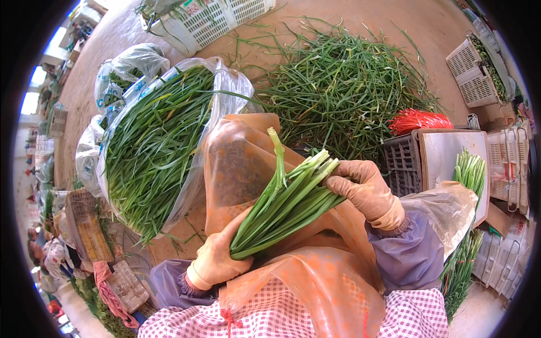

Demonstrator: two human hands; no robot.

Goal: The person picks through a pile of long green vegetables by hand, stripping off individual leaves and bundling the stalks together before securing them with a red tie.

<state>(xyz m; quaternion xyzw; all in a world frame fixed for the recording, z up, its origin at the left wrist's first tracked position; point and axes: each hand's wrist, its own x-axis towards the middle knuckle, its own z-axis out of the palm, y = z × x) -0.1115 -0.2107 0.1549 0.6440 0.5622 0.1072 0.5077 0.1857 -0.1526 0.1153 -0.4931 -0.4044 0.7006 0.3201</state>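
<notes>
My left hand (pixel 220 257), in a pale rubber glove, grips a bunch of long green leafy stalks (pixel 281 207), probably garlic chives, above my lap. The pale stalk ends point up and to the right, and one stalk (pixel 277 154) sticks out from the rest. At those ends my right hand (pixel 365 190), in a stained glove, has its thumb and fingertips closed on the edge of the bunch; how many stalks it pinches is hidden. Beneath both hands an orange-patterned plastic apron (pixel 241 169) covers my knees. Left of my knees lies an open plastic bag (pixel 230 84) full of similar greens (pixel 165 143).
A loose heap of leaves (pixel 338 88) covers the floor ahead. To the right, red plastic ties (pixel 418 121) lie by a board (pixel 452 156) on a dark crate (pixel 401 162), with trimmed bunches (pixel 470 173) alongside. White crates (pixel 211 27) stand around; people (pixel 38 249) are far left.
</notes>
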